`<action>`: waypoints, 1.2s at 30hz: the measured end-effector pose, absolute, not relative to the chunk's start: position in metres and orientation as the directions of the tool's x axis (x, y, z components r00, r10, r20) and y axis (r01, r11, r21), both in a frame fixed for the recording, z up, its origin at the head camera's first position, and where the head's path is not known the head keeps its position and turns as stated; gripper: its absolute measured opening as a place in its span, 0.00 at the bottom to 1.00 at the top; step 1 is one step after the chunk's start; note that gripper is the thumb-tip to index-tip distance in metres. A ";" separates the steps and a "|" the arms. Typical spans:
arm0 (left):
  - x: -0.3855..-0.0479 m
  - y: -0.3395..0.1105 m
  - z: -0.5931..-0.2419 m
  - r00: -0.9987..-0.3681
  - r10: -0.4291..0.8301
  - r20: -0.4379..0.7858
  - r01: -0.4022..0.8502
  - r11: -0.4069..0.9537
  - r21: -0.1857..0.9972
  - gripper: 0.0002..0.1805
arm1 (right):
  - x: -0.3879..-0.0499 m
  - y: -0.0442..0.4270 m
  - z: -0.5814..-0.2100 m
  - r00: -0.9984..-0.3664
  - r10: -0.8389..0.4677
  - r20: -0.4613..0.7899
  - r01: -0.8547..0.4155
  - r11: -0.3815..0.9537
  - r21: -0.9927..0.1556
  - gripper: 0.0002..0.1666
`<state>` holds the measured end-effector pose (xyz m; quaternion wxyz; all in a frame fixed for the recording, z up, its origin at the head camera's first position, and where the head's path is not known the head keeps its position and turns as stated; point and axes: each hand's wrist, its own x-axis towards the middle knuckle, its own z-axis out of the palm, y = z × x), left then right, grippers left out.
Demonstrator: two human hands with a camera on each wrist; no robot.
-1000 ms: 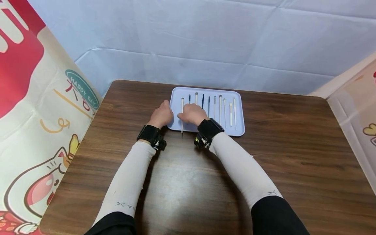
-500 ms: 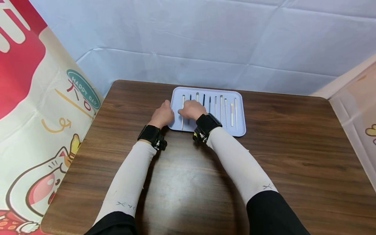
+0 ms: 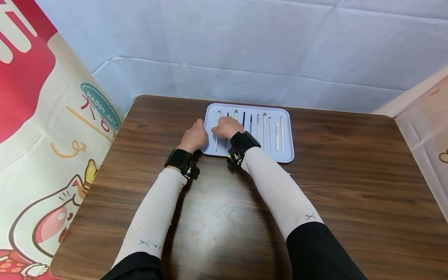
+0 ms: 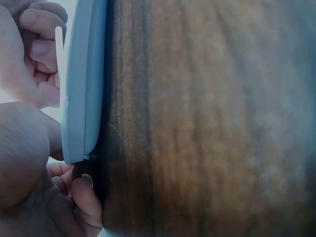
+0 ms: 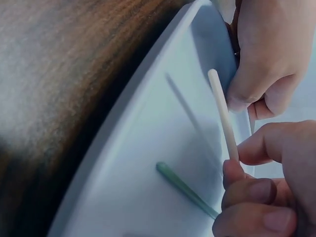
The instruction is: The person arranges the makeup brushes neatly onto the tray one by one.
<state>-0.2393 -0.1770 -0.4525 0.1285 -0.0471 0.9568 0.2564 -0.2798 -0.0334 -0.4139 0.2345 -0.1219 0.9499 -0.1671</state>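
Note:
A pale lavender tray lies near the table's far edge with several slim brushes side by side in it. At its left end, my left hand grips the rim, thumb over the edge and fingers curled outside. My right hand is over the tray's left part. Between thumb and fingers it pinches a white-handled brush, whose handle end is raised off the tray floor, its shadow beside it. Just right of that brush lies a green-handled one, partly hidden by the right hand.
The tray stands on a brown wood-grain table. Behind the table hangs a pale blue cloth. Printed cartoon sheets stand at the left and right. Both forearms reach in from the near edge.
My right hand has drawn the white-handled brush upward; its end stuck out past the tray's near rim and now lies within it. My left hand has stayed at the tray's edge.

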 end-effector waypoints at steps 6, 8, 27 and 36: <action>-0.240 -0.177 -0.452 -0.962 -0.024 -0.272 -0.157 0.864 0.478 0.20 | -0.283 -0.035 -0.415 -0.864 -0.299 -0.405 -0.146 0.918 -0.368 0.25; -0.239 -0.177 -0.452 -0.962 -0.026 -0.272 -0.159 0.864 0.478 0.19 | -0.284 -0.035 -0.414 -0.867 -0.297 -0.401 -0.150 0.921 -0.359 0.25; -0.236 -0.169 -0.450 -0.964 -0.021 -0.264 -0.154 0.856 0.493 0.17 | -0.285 -0.031 -0.414 -0.871 -0.269 -0.411 -0.126 0.931 -0.343 0.23; -0.237 -0.167 -0.451 -0.964 -0.016 -0.266 -0.148 0.863 0.484 0.19 | -0.285 -0.029 -0.415 -0.877 -0.266 -0.400 -0.124 0.930 -0.346 0.25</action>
